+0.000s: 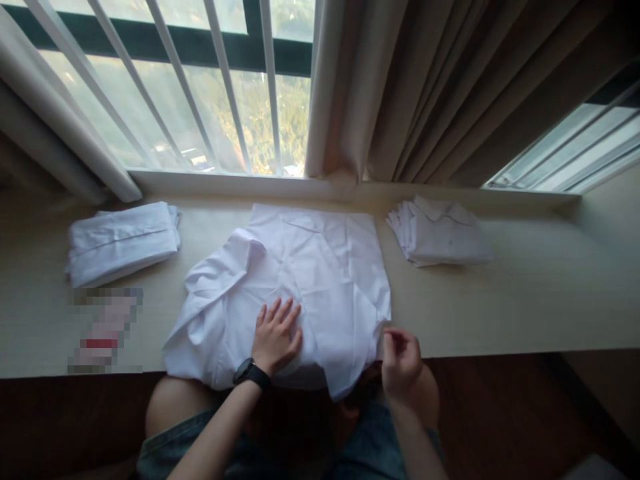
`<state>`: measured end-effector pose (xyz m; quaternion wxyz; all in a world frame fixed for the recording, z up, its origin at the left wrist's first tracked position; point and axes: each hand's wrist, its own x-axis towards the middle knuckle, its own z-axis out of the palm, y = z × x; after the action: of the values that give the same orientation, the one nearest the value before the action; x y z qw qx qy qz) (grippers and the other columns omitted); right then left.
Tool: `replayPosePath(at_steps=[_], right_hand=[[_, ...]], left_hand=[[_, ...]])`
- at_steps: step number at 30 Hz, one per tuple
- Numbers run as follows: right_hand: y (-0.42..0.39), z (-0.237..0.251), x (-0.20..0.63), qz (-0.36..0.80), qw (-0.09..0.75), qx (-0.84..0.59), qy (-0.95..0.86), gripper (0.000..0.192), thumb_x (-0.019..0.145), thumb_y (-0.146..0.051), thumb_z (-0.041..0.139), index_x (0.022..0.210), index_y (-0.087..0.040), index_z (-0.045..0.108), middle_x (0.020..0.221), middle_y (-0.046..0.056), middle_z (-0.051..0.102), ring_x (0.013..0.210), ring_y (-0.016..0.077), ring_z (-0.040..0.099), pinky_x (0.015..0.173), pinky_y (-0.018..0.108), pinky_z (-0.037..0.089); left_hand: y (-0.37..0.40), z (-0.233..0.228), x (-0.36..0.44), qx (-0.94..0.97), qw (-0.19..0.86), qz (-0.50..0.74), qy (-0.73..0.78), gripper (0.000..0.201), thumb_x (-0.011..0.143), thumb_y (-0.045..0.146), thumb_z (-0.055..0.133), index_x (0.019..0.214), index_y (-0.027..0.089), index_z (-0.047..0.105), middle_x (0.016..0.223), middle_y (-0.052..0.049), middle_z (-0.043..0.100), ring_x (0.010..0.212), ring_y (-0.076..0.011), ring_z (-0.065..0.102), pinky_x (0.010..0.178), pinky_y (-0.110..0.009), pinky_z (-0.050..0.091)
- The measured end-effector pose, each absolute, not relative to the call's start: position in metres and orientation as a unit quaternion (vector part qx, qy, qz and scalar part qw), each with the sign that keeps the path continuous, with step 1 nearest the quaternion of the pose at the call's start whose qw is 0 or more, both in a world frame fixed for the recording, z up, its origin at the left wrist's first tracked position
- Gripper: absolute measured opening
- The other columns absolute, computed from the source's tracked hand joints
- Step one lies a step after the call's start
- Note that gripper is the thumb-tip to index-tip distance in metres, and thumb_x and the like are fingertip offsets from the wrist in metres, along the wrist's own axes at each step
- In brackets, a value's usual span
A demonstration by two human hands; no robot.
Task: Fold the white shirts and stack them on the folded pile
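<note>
A white shirt lies spread on a pale wooden ledge below a window, its lower part hanging over the front edge. My left hand, with a black watch on the wrist, lies flat on the shirt, fingers apart. My right hand is at the shirt's lower right corner by the ledge's front edge, fingers curled and pinching the fabric's edge.
A stack of folded white shirts sits at the left of the ledge, another folded pile at the right. A blurred-out item lies front left. Beige curtains and a barred window stand behind. My knees are under the ledge.
</note>
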<state>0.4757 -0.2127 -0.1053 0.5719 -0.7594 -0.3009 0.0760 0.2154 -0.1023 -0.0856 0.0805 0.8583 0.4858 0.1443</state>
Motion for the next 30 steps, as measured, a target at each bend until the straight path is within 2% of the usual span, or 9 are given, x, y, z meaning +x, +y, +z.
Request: replayPosePath(at_steps=[2,4,6,11,16,21,23,27,30], right_hand=[[-0.276,-0.132,0.449,0.153,0.586,-0.76,-0.235,0.023,0.081,-0.044,0.064,0.097,-0.028,0.058,0.097,0.011,0.069,0.088,0.0268,0.069,0.078,0.041,0.058],[-0.304,-0.153,0.425,0.235,0.596,-0.741,-0.202,0.037,0.076,-0.045,0.068,0.107,-0.029,0.056,0.112,0.013,0.069,0.103,0.0281,0.069,0.087,0.042,0.059],[-0.304,-0.166,0.408,0.323,0.583,-0.721,-0.189,0.05,0.068,-0.044,0.073,0.112,-0.028,0.056,0.12,0.014,0.068,0.112,0.0296,0.068,0.094,0.044,0.057],[-0.278,-0.18,0.391,0.444,0.534,-0.683,-0.225,0.057,0.057,-0.044,0.077,0.107,-0.023,0.064,0.113,0.011,0.074,0.106,0.0328,0.07,0.093,0.042,0.056],[-0.293,-0.19,0.381,0.433,0.454,-0.735,-0.256,0.038,0.063,-0.041,0.074,0.093,-0.019,0.069,0.099,0.013,0.076,0.099,0.032,0.071,0.082,0.036,0.056],[-0.313,-0.192,0.375,0.396,0.423,-0.775,-0.253,0.036,0.072,-0.034,0.069,0.102,-0.015,0.068,0.092,0.011,0.076,0.088,0.0294,0.073,0.07,0.032,0.056],[-0.317,-0.191,0.373,0.381,0.415,-0.787,-0.251,0.034,0.076,-0.031,0.066,0.106,-0.015,0.066,0.09,0.011,0.075,0.084,0.0283,0.074,0.067,0.031,0.055],[-0.325,-0.188,0.365,0.289,0.366,-0.843,-0.268,0.032,0.08,-0.019,0.059,0.112,-0.018,0.06,0.096,0.012,0.074,0.091,0.0277,0.073,0.071,0.029,0.054],[-0.332,-0.189,0.357,0.319,0.359,-0.838,-0.259,0.029,0.084,-0.018,0.052,0.113,-0.02,0.055,0.079,0.006,0.071,0.068,0.0233,0.072,0.057,0.026,0.051]], left_hand=[[-0.104,-0.086,0.217,0.857,0.077,0.144,0.489,0.054,0.091,0.038,0.052,0.144,0.029,0.056,0.154,-0.003,0.05,0.146,-0.0317,0.036,0.123,-0.054,0.018],[-0.106,-0.086,0.218,0.856,0.075,0.143,0.491,0.053,0.092,0.039,0.051,0.144,0.029,0.057,0.154,-0.004,0.05,0.146,-0.0315,0.036,0.123,-0.053,0.017],[-0.107,-0.087,0.219,0.855,0.076,0.141,0.492,0.053,0.092,0.04,0.05,0.144,0.029,0.057,0.154,-0.004,0.049,0.146,-0.0316,0.036,0.123,-0.053,0.017],[-0.112,-0.09,0.22,0.86,0.065,0.133,0.489,0.053,0.094,0.041,0.046,0.145,0.028,0.055,0.155,-0.005,0.048,0.146,-0.0312,0.035,0.121,-0.053,0.017],[-0.113,-0.09,0.221,0.861,0.058,0.114,0.492,0.054,0.096,0.041,0.043,0.146,0.026,0.052,0.158,-0.007,0.043,0.147,-0.0332,0.032,0.12,-0.057,0.018],[-0.11,-0.07,0.246,0.837,0.077,0.061,0.538,0.065,0.093,0.042,0.044,0.156,0.024,0.037,0.148,-0.015,0.053,0.138,-0.0369,0.042,0.111,-0.062,0.031],[-0.11,-0.065,0.26,0.816,0.085,0.068,0.567,0.066,0.097,0.049,0.037,0.159,0.029,0.029,0.146,-0.017,0.053,0.132,-0.0412,0.047,0.104,-0.068,0.035],[-0.114,-0.072,0.28,0.815,0.086,0.052,0.571,0.062,0.096,0.065,0.029,0.152,0.043,0.041,0.166,-0.008,0.026,0.141,-0.0545,0.027,0.101,-0.083,0.02],[-0.117,-0.085,0.281,0.815,0.075,0.052,0.572,0.064,0.096,0.065,0.028,0.153,0.04,0.041,0.168,-0.005,0.021,0.147,-0.0563,0.011,0.105,-0.084,0.006]])
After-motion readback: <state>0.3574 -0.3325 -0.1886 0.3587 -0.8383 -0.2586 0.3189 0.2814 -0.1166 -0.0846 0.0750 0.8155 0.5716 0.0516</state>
